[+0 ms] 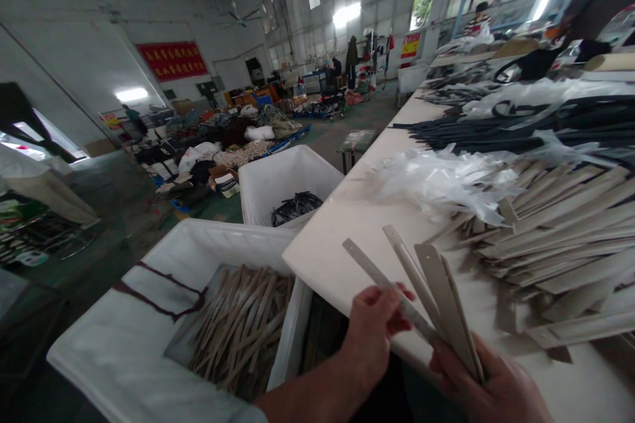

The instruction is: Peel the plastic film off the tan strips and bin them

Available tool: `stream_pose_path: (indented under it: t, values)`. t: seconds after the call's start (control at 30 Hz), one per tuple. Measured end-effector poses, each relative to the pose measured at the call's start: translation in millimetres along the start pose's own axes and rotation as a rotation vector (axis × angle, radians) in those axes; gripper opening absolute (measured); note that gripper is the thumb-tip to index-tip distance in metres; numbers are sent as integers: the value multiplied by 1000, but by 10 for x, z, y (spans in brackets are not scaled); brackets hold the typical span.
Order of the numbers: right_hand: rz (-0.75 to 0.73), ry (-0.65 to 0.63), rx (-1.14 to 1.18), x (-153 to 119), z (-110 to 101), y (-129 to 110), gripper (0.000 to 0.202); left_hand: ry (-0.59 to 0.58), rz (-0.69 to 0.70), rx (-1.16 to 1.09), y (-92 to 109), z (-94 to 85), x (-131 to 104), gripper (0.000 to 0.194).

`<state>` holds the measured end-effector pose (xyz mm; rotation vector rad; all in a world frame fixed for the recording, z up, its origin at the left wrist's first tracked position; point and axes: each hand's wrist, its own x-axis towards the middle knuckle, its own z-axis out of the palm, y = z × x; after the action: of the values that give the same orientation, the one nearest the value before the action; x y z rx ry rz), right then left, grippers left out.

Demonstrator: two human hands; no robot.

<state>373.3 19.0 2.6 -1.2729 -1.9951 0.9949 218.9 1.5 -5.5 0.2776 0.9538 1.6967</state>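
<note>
Several flat beige strips (437, 277) with small holes at their ends fan out above the front edge of the pale table (322, 238). My right hand (489, 377) is closed round their lower ends. Closer to the middle, my left hand (374, 324) pinches one narrower strip (364, 263) between thumb and fingers; the lower end of that strip meets the right hand. What the strips are made of I cannot tell for sure. On the table to the right, a big pile of similar beige strips (560, 231) lies spread out, partly under crumpled clear plastic (446, 178).
Left of the table stands a white bin (149, 344) with narrow beige strips (243, 324) and a dark cord (169, 307) over its wall. Behind it, a second white bin (282, 175) holds black strips. Dark strips (526, 125) lie farther along the table. A person (479, 20) is at the far end.
</note>
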Motion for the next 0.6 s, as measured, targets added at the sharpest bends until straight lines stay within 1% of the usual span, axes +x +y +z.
stream_pose_path:
  t: [0.03,0.07,0.1,0.13,0.17,0.23,0.27,0.3,0.33,0.4,0.47,0.53,0.6]
  values:
    - [16,18,11,3,10,-20,28,-33,-44,26,-34,4,-42,36]
    - [21,20,17,4,19,-24,29,-66,-58,44,-47,5,-74,36]
    - [9,8,16,2,26,-15,30,-89,-36,45,-30,1,-83,37]
    - [-9,-12,9,-2,31,1,31,-93,13,26,16,-8,-67,40]
    - [-26,-32,1,-9,34,17,34,-76,75,-9,83,-23,-28,43]
    - [-40,-56,-5,-23,38,25,36,5,165,-95,226,-61,84,46]
    - [-32,-53,-2,-26,40,11,35,45,171,-122,273,-81,133,45]
    - [-17,-40,-3,-24,43,-14,35,69,148,-125,291,-99,162,44]
    - [0,-22,-11,-19,48,-47,34,73,106,-109,279,-113,168,42]
    - [7,-2,-31,1,61,-106,34,50,20,-68,183,-133,112,42]
    - [0,-25,-27,18,78,-117,32,42,-34,-52,56,-142,10,43]
    - [-5,-86,-1,20,100,-36,33,45,-67,-59,-41,-141,-81,44]
    - [10,-120,-1,20,131,148,36,30,-78,-62,-92,-130,-126,44]
